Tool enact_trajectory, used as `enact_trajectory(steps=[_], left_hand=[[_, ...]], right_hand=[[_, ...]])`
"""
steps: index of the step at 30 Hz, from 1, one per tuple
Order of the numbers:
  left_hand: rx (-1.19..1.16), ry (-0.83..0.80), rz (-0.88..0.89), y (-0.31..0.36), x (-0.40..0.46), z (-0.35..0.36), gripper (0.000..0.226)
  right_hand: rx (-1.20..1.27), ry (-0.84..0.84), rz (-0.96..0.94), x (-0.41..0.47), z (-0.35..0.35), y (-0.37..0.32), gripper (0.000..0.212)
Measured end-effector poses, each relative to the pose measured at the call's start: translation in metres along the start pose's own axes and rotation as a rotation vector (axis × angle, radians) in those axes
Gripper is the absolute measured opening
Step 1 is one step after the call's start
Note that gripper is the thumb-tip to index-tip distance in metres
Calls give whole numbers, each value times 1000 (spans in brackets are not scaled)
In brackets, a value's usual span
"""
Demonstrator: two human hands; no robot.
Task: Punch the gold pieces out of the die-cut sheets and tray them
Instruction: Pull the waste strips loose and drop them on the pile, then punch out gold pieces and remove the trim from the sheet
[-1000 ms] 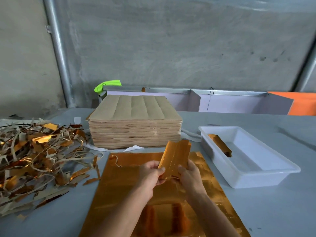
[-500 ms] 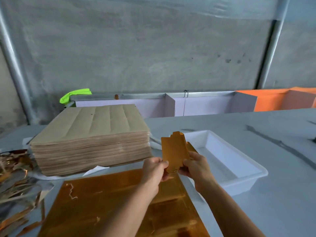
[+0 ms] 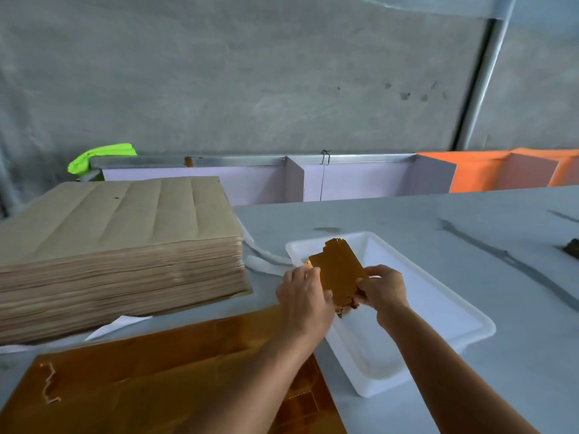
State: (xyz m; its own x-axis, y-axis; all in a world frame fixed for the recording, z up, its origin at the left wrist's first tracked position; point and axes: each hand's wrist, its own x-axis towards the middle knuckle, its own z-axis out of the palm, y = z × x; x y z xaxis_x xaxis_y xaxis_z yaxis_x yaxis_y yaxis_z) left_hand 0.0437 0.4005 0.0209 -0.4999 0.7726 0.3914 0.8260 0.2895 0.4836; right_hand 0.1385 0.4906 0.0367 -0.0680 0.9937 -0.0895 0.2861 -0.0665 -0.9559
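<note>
Holding the punched gold pieces (image 3: 340,277) in both hands, you have them over the near-left part of the white tray (image 3: 454,311), so the step in hand reads as traying, not punching. Your left hand (image 3: 305,297) grips the bundle's left edge with curled fingers; your right hand (image 3: 383,289) pinches its right edge, thumb on top. The bundle looks like several pieces stacked together, tilted with its far end raised toward 12 o'clock; how many it holds cannot be told.

The tray sits at about 3 o'clock from your hands, long axis running from 11 toward 5 o'clock. Its visible floor looks bare, though the hands hide the near-left corner. The open gold die-cut sheet (image 3: 163,380) lies flat at 7 o'clock, with cut-out gaps showing near its right edge. The tall stack of unpunched sheets (image 3: 119,245), brown side up, stands at 10 o'clock.

Your next move likely calls for lowering the bundle until it rests on the tray floor, edges squared, then easing both grips off together so the pieces do not fan out or slide. Thin foil card may curl or spring, so set it flat before letting go. After that, the sheet at 7 o'clock probably still has pieces to press out.
</note>
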Motion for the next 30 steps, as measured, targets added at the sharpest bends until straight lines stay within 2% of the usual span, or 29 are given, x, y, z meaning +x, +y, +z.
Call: enact_trajectory(steps=[3,8,11,14,16,18,20,23,28,30], left_hand=[[112,-105,123,-2,5,5,38],[306,-275,213,-3,10,1,50],[366,-370,202,0,13,-4,52],[381,-463,158,5,15,-7,53],[373,-509,132,7,16,-7,54],[372,-524,113,7,17,-6,53],[361,-517,99,6,18,-4,50],[345,-520,80,7,20,0,45],[259,-512,96,4,17,2,45],[131,-456,106,-1,10,-1,44]], right_hand=[[-79,-15,-20,9,7,3,20],[-184,-34,-72,14,20,4,21],[-289,-29,-121,16,26,7,17],[-510,-14,-201,15,27,10,13],[-630,-17,-231,15,28,11,25],[-670,-62,-228,13,28,11,32],[-690,-162,-222,12,31,10,15],[-774,-270,-239,16,31,12,12],[-857,-333,-315,14,28,15,17],[-771,-310,-337,6,26,11,17]])
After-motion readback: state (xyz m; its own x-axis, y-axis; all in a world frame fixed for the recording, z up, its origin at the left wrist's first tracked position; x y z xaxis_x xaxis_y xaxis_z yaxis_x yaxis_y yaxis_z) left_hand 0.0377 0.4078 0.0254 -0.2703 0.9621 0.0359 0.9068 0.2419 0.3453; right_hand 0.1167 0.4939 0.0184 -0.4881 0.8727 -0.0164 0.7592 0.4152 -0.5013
